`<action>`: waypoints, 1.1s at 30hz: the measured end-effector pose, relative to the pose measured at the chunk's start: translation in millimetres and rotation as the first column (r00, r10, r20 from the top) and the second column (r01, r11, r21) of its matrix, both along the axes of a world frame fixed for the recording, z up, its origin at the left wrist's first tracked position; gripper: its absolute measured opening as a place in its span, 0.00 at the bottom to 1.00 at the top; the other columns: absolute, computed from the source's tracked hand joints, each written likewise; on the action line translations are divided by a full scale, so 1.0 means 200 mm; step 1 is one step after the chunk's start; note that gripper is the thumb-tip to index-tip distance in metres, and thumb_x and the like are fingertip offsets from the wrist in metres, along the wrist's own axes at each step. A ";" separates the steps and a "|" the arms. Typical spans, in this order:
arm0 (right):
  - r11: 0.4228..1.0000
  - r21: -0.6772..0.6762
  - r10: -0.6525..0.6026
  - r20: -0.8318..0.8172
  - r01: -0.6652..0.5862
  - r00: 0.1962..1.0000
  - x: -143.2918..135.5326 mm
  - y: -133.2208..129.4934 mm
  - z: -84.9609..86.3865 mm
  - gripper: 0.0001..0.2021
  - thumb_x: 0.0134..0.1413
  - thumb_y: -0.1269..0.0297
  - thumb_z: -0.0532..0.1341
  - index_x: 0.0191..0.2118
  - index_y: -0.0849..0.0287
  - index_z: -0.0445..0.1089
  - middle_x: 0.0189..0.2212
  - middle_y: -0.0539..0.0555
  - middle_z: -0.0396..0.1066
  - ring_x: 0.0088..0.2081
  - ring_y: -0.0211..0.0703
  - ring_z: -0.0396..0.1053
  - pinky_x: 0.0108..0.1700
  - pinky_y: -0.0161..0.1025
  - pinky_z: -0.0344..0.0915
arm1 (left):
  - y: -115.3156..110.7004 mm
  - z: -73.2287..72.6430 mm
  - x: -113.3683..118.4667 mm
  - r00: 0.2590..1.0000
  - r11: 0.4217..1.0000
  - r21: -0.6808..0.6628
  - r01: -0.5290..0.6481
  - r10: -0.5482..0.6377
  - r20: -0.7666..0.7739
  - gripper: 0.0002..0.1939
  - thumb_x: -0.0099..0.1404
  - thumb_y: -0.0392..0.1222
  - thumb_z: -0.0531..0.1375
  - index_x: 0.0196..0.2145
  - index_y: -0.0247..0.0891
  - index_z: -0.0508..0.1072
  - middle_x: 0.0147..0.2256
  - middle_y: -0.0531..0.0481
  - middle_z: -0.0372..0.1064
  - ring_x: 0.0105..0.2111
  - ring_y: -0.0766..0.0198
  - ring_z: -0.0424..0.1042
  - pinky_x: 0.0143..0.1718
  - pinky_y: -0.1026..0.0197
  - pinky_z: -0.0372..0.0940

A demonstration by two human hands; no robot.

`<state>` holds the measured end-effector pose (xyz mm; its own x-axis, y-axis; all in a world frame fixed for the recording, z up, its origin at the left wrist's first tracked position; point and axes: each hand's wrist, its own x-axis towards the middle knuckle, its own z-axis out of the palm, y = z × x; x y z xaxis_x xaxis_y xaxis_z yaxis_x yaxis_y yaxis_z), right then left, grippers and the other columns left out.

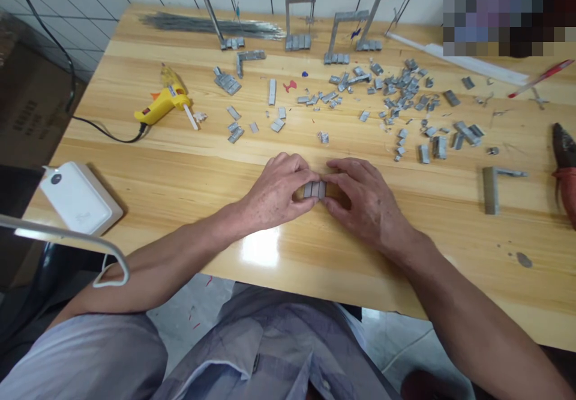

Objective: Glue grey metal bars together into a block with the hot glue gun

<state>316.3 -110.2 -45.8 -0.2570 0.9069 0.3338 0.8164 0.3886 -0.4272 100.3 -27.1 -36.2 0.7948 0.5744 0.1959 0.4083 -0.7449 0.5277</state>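
Observation:
A small row of grey metal blocks (314,190), looking like short staple strips set side by side, is pinched at the table's front middle. My left hand (283,187) grips its left end between thumb and fingertips. On the right end, the thumb and index finger of my right hand (360,199) press in the same way, the other fingers curled above. The fingertips hide both ends of the row. Just beyond my hands lies a little loose grey piece (324,138).
Loose grey pieces (405,88) are strewn beyond my hands. Several grey frames (299,41) stand along the tiled wall. A yellow glue gun (164,103) with its cord and a white power bank (81,199) lie left. An L-shaped grey piece (491,191) and red-handled pliers (566,175) are right.

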 end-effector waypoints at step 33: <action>0.942 -0.220 -0.229 0.133 0.254 0.964 0.37 0.01 0.20 0.12 0.55 0.60 0.67 0.45 0.54 0.78 0.38 0.57 0.77 0.39 0.54 0.75 0.42 0.51 0.71 | 0.00 -0.03 -0.02 0.999 1.000 0.024 0.004 -0.005 0.054 0.12 0.68 0.39 0.64 0.49 0.38 0.78 0.46 0.43 0.74 0.47 0.53 0.72 0.53 0.47 0.65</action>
